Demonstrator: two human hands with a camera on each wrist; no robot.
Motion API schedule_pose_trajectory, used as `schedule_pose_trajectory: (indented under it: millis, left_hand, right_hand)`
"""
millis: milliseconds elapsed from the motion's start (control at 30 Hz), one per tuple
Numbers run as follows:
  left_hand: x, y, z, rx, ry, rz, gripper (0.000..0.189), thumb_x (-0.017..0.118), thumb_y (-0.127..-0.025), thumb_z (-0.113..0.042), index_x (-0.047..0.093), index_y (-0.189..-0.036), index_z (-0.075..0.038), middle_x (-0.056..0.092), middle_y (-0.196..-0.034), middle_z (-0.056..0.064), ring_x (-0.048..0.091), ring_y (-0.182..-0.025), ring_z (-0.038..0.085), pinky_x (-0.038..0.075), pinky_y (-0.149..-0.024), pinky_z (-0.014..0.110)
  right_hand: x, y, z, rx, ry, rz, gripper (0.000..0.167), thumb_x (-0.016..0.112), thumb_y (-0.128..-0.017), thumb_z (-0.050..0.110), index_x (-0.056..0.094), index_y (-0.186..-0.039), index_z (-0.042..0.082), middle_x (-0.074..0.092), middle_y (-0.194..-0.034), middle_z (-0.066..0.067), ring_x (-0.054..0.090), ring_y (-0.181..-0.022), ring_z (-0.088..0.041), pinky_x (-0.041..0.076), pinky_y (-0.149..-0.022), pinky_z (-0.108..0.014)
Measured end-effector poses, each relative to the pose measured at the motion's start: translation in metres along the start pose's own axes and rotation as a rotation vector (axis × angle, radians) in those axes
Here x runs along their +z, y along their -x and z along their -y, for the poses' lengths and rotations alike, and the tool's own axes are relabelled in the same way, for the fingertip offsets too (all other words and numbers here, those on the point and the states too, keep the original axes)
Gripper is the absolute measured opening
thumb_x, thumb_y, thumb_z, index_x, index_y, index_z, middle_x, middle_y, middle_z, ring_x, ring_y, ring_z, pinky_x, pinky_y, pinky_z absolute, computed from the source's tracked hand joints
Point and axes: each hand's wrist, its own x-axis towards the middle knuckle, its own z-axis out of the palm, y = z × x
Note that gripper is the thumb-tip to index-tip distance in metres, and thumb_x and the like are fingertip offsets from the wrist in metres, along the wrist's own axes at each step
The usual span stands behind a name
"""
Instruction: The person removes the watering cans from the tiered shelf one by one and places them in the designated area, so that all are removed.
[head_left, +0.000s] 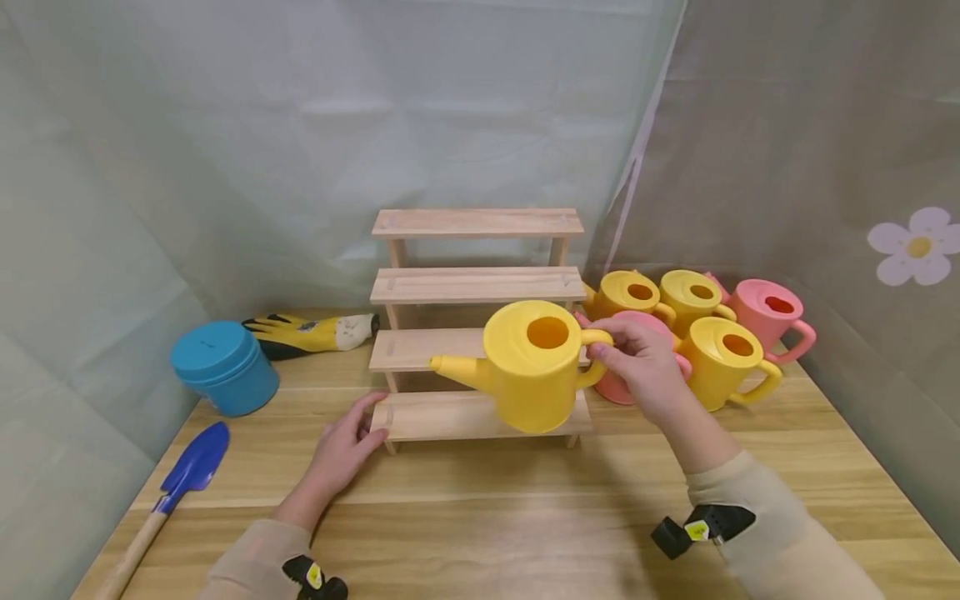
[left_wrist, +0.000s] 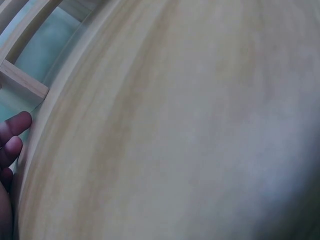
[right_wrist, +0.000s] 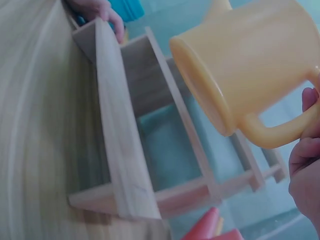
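My right hand (head_left: pixel 637 362) grips the handle of a yellow watering can (head_left: pixel 528 387), its spout pointing left. The can is held upright in front of the wooden tiered stand (head_left: pixel 480 285), overlapping its two lower steps in the head view. From the right wrist, the can's underside (right_wrist: pixel 200 85) shows, raised off the steps. My left hand (head_left: pixel 341 446) holds the left end of the lowest step (head_left: pixel 435 417), thumb at the front edge and fingers behind. Only some fingertips (left_wrist: pixel 17 122) of it appear in the left wrist view, near the stand.
Right of the stand are several yellow and pink watering cans, among them a yellow one (head_left: pixel 720 362) and a pink one (head_left: pixel 772 312). At left are a blue lidded tub (head_left: pixel 228 367), yellow-black gloves (head_left: pixel 311 333) and a blue trowel (head_left: pixel 191 467). Curtains hang behind the wooden table (head_left: pixel 487 525).
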Motion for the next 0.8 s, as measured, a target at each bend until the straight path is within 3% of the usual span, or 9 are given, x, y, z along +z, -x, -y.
schedule_pose_trajectory:
  millis: [67,133,267,400,533,633,800]
  left_hand:
    - [0.000,0.000,0.000,-0.006,0.003,0.003,0.048,0.061,-0.088,-0.024,0.046,-0.134,-0.017,0.060,-0.079,-0.003,0.052,-0.067,0.010,0.030,-0.071,0.036]
    - [0.000,0.000,-0.001,-0.009,0.004,0.006,0.048,0.061,-0.089,-0.024,0.046,-0.134,-0.017,0.060,-0.079,-0.003,0.051,-0.067,0.010,0.029,-0.072,0.036]
    - [0.000,0.000,-0.002,-0.003,0.002,0.006,0.048,0.061,-0.088,-0.024,0.046,-0.133,-0.018,0.059,-0.079,-0.004,0.051,-0.067,0.010,0.030,-0.071,0.036]
    - [0.000,-0.001,-0.002,0.002,0.000,0.001,0.048,0.061,-0.088,-0.024,0.046,-0.133,-0.018,0.057,-0.077,-0.004,0.050,-0.066,0.010,0.030,-0.070,0.035]
    - [0.001,-0.001,-0.002,-0.002,-0.006,0.004,0.047,0.061,-0.088,-0.024,0.046,-0.133,-0.019,0.054,-0.076,-0.004,0.049,-0.066,0.012,0.029,-0.070,0.035]
    - [0.000,-0.001,-0.002,-0.009,-0.003,0.008,0.048,0.061,-0.088,-0.024,0.046,-0.133,-0.018,0.055,-0.077,-0.003,0.049,-0.066,0.012,0.030,-0.069,0.035]
    - [-0.001,0.001,-0.002,-0.008,0.004,0.005,0.048,0.061,-0.088,-0.023,0.046,-0.133,-0.018,0.055,-0.077,-0.002,0.049,-0.065,0.013,0.033,-0.066,0.033]
  right_hand:
    - [-0.006,0.002,0.002,-0.012,0.012,-0.027,0.016,0.061,-0.089,0.003,0.067,-0.101,0.011,0.063,-0.084,-0.001,0.047,-0.054,-0.011,0.040,-0.048,-0.020]
    - [-0.011,0.004,0.004,-0.015,0.002,-0.052,0.015,0.060,-0.089,0.004,0.067,-0.101,0.011,0.062,-0.082,-0.001,0.035,-0.046,-0.013,0.029,-0.040,-0.024]
    - [-0.023,0.008,0.006,-0.020,-0.092,-0.088,0.017,0.059,-0.090,0.002,0.067,-0.104,0.007,0.065,-0.091,-0.001,0.039,-0.051,-0.011,0.027,-0.042,-0.022]
    - [-0.036,0.012,0.009,-0.043,-0.109,-0.111,0.020,0.058,-0.090,0.001,0.066,-0.108,0.002,0.067,-0.099,-0.002,0.046,-0.056,-0.009,0.034,-0.043,-0.016]
    - [-0.049,0.016,0.013,-0.040,-0.128,-0.155,0.020,0.057,-0.090,0.002,0.065,-0.108,0.002,0.066,-0.093,-0.003,0.055,-0.065,-0.011,0.047,-0.055,-0.016]
    - [-0.059,0.017,0.014,-0.052,-0.192,-0.172,0.020,0.055,-0.090,-0.001,0.065,-0.108,-0.001,0.066,-0.093,-0.004,0.059,-0.076,-0.013,0.049,-0.064,-0.016]
    - [-0.079,0.015,0.013,-0.061,-0.212,-0.245,0.019,0.056,-0.089,-0.002,0.066,-0.105,-0.001,0.066,-0.088,-0.004,0.051,-0.063,-0.013,0.039,-0.054,-0.012]
